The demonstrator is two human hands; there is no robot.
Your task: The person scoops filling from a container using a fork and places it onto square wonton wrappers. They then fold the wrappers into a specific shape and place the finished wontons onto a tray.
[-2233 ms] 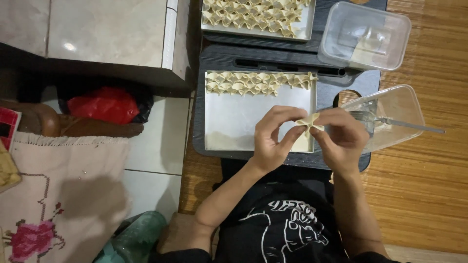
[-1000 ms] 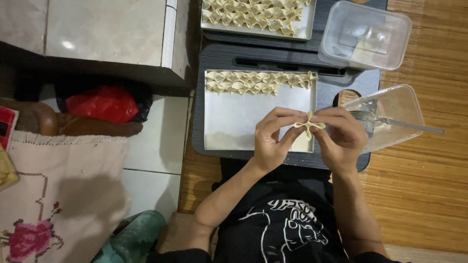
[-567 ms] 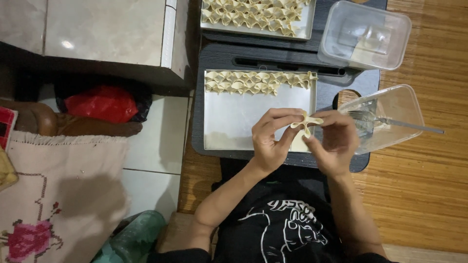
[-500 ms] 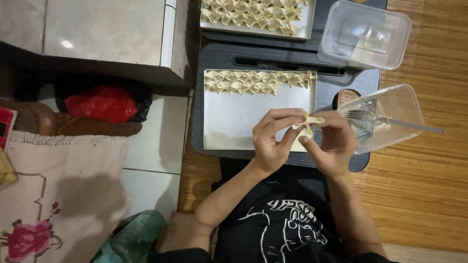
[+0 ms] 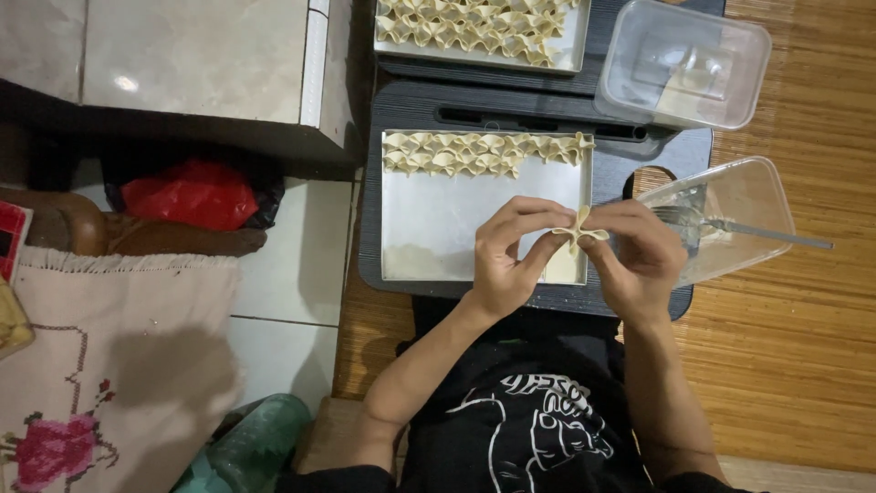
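**Both hands pinch one piece of folded dough above the metal tray**

The folded dough piece (image 5: 582, 234) sits between the two hands, held in the air over the near right corner of the metal tray (image 5: 456, 228). The left hand (image 5: 511, 256) grips it from the left with thumb and fingertips closed on its edge; the right hand (image 5: 639, 251) pinches it from the right the same way.

The metal tray holds rows of shaped dough pieces (image 5: 484, 153) along its far edge, while the rest of it lies bare. A second tray (image 5: 575, 50) farther away is packed with the same shapes. To the right, a clear plastic tub (image 5: 739, 215) lies tilted with a fork (image 5: 748, 226) resting in it, and another clear tub (image 5: 684, 64) stands beyond it.

Both trays rest on dark plastic boards (image 5: 511, 100) set on a woven mat (image 5: 803, 319). To the left are pale floor tiles (image 5: 283, 274), a red bag (image 5: 187, 194) and an embroidered cloth (image 5: 109, 365).
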